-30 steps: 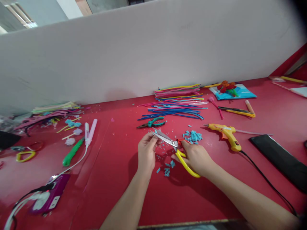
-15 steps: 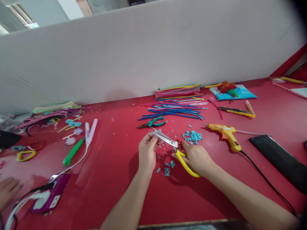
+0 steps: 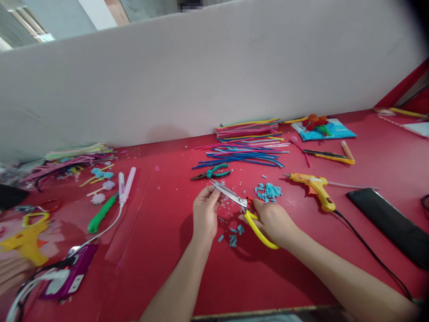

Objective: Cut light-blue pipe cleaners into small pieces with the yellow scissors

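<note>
Two hands meet over the red table (image 3: 161, 277) in the head view; the right hand (image 3: 275, 222) grasps the yellow-handled scissors (image 3: 261, 232), and the left hand (image 3: 205, 210) is pinched beside the blades, though what it grips cannot be told. Centred between the hands, the scissors point leftward and toward the wall (image 3: 201, 80), their long axis slanting across the table, tips near the pliers (image 3: 211, 172); blue pieces (image 3: 269, 192) lie just beyond the right hand. Broad red surface stretches between the left forearm and the green-handled tool (image 3: 102, 215); the table's near edge runs below the forearms; the right side narrows toward the glue gun (image 3: 315, 187) and its cord; another person's hand (image 3: 13, 273) shows at far left.
</note>
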Demonstrator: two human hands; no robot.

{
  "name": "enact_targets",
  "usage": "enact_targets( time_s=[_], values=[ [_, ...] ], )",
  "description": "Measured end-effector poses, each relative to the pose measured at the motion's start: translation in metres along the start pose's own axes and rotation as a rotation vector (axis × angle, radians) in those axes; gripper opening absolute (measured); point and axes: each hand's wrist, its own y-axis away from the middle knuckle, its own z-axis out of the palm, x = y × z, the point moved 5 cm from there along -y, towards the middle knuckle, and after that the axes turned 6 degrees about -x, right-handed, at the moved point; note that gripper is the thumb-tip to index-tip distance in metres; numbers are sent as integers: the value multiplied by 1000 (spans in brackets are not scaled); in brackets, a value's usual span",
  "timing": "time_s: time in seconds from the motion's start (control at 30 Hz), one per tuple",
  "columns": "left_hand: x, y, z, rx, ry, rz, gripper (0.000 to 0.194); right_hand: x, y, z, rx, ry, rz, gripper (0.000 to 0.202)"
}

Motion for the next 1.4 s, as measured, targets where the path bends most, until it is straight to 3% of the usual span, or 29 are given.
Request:
enact_targets(
  time_s=[0.5, 0.77, 1.07, 1.4],
  values=[
    [2, -1, 0, -18, -46, 8, 7, 1, 0, -3, -10, -7, 5, 46],
    [11, -3, -7, -9, -219, 35, 5, 2, -1, -2, -1, 28, -17, 44],
    [7, -3, -4, -15, -121, 44, 6, 2, 1, -2, 55, 10, -34, 44],
    [6, -3, -5, -15, -119, 31, 8, 1, 0, -2, -18, 4, -22, 47]
  ],
)
